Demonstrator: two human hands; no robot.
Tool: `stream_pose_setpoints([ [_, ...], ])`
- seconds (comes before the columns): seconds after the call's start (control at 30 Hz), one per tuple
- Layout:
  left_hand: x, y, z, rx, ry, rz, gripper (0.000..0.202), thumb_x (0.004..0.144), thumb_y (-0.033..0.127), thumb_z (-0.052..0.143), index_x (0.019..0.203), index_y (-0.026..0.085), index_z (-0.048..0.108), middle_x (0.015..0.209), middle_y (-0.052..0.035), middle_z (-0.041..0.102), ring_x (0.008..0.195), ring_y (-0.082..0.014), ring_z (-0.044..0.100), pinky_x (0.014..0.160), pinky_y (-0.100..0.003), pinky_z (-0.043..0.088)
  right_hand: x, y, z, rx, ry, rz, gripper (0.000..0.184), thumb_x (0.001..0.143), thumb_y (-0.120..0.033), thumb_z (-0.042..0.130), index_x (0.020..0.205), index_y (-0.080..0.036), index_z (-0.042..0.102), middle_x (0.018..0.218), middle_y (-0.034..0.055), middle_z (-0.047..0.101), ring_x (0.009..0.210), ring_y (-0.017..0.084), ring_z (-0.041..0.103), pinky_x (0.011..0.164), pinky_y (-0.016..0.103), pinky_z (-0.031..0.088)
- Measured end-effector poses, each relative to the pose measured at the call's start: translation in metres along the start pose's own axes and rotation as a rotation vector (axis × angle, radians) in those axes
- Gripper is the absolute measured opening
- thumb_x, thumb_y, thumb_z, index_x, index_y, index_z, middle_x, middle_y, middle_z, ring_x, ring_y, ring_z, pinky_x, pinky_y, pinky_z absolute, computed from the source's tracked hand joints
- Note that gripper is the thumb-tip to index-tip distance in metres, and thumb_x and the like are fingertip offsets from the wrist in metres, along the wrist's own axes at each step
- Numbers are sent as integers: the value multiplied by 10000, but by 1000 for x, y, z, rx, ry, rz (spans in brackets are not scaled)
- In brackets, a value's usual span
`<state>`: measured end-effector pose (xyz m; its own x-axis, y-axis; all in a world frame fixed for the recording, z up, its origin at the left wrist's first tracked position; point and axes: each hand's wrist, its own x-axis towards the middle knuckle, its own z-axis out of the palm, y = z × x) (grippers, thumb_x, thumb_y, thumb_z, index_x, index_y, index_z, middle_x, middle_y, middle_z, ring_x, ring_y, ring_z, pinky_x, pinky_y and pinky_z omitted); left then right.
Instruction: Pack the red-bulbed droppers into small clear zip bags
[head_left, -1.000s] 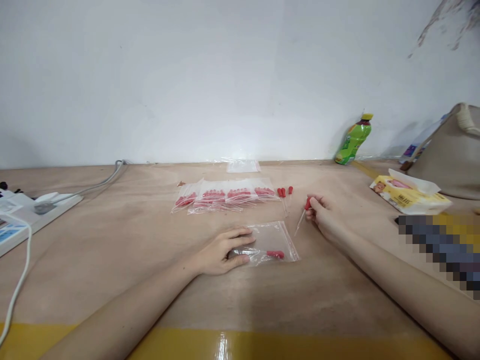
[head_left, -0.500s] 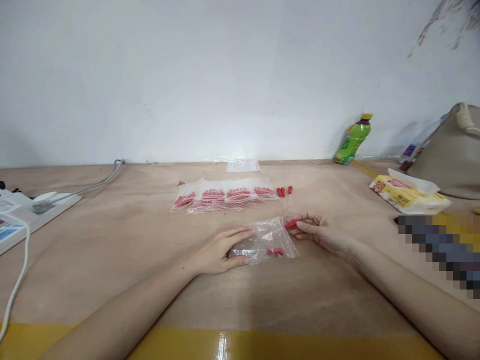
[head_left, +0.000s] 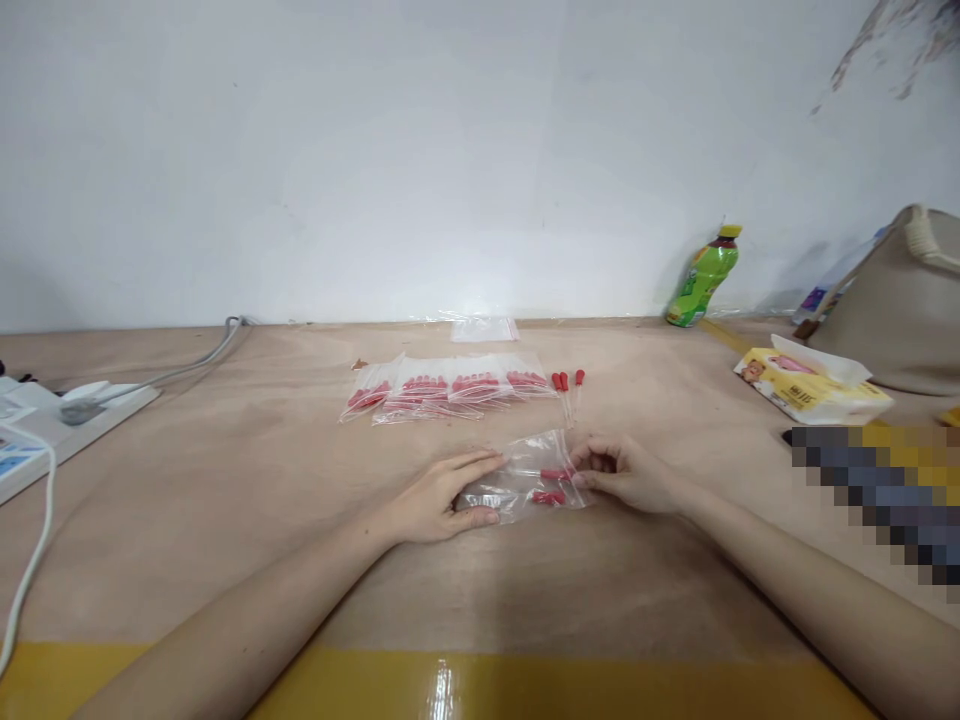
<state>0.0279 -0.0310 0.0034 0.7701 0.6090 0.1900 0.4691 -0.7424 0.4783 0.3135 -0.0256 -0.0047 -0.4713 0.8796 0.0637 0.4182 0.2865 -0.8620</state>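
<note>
Loading seemed underway; the farther bagged red-bulbed dropper [head_left: 553, 475] reached the right mouth of the zip bag [head_left: 536, 453]; left hand [head_left: 442, 498] pressed it, spread; right hand [head_left: 628, 475] had fingers nearly pinched there, hold unclear; next likely needed a leftward push.

The left grip [head_left: 439, 500] hides the left end of the clear bag [head_left: 532, 450]; the tips of the 2 droppers [head_left: 549, 497] inside are indistinct. The right grip [head_left: 630, 475] covers part of its right edge. The left frame edge crops the power strip [head_left: 124, 408]; the right, the handbag [head_left: 885, 310].
</note>
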Motion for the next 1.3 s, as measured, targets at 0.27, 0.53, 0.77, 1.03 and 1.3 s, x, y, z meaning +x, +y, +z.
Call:
stream_pose_setpoints([
  [0.27,0,0,1,12,3,0,586,820,413,560,1336,233,352,1350,-81,409,1232,-234,389,1026,-398,327,3,-5,-2,-59,-81,-83,171,763,-320,564,742,-154,602,684,-4,467,575,84,395,520,210,330],
  [0.53,0,-2,1,6,12,12,581,815,410,567,1331,243,358,1344,-78,416,1226,-246,395,1018,-416,335,4,-6,6,-96,-91,-53,206,756,-359,574,764,-163,638,638,-1,519,550,95,421,506,215,338],
  [0.77,0,0,0,-7,17,10,504,816,403,566,1258,218,410,1317,-87,441,1217,-229,406,1009,-387,342,9,-2,1,-10,-10,-1,269,745,-400,555,807,-156,649,749,37,634,650,134,541,592,243,419],
  [1.03,-1,2,1,-87,32,-12,255,799,388,583,847,186,434,1257,-118,487,1170,-235,453,892,-330,410,72,47,-49,-301,666,378,315,684,-382,594,887,-140,599,744,64,623,603,134,538,535,224,387],
  [1.3,-1,4,-2,-92,22,-26,258,792,383,592,863,180,449,1266,-123,480,1167,-238,457,896,-337,414,121,47,-61,-213,648,581,150,610,-208,655,689,-131,554,578,75,554,579,182,540,498,244,351],
])
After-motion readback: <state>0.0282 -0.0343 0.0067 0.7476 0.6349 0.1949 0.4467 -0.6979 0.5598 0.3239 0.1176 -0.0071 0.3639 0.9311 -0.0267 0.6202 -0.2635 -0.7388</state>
